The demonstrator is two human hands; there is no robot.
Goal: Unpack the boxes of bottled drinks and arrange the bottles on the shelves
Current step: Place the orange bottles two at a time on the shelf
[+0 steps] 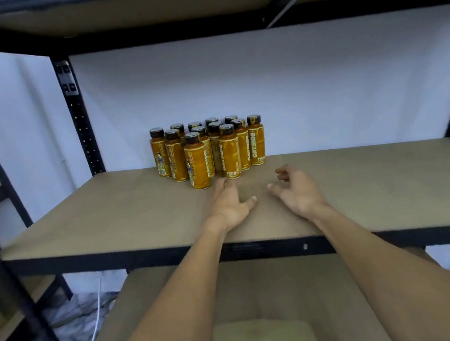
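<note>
Reaching across the shelf [105, 215], the left hand [231, 203] is stretching out flat toward the bottles [208, 152] clustered mid-shelf, probably to tighten them; the right hand [296, 192] is hovering loosely curled, holding nothing

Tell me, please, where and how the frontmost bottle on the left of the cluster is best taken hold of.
Wrap the grip round the labelled body of that front bottle, below its dark cap, coming from the front and left. It stands upright at the cluster's near edge; neighbouring bottles crowd its back and right. The left hand is nearest.
</note>
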